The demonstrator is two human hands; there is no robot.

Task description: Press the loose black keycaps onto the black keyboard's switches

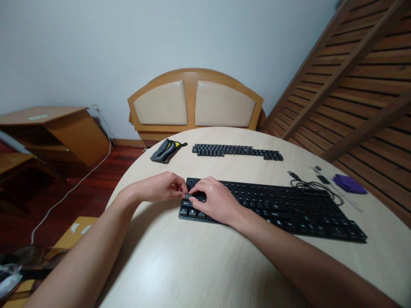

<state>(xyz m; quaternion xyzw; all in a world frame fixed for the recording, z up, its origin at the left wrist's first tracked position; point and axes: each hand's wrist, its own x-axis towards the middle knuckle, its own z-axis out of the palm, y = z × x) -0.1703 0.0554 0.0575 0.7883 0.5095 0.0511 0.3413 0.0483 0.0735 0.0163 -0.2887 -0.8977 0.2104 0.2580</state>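
Keycap (187, 196), one, dark: at the left end of the black keyboard (276, 206) on your bench (157, 265). Grip, left hand (183, 192): thumb and forefinger nearly closed, pinching the cap's left side. Grip, right hand (190, 196): thumb and forefinger slightly parted at its right side; whether they clasp it, you cannot tell. Handling, as judged: very light, stiff plastic, smooth enough to slip from your fingertips; best held by its opposite side edges. Markings: "Shift" on the key just below (186, 203), faint; a Windows-style logo on a bottom-row key (192, 212); no brand legible.
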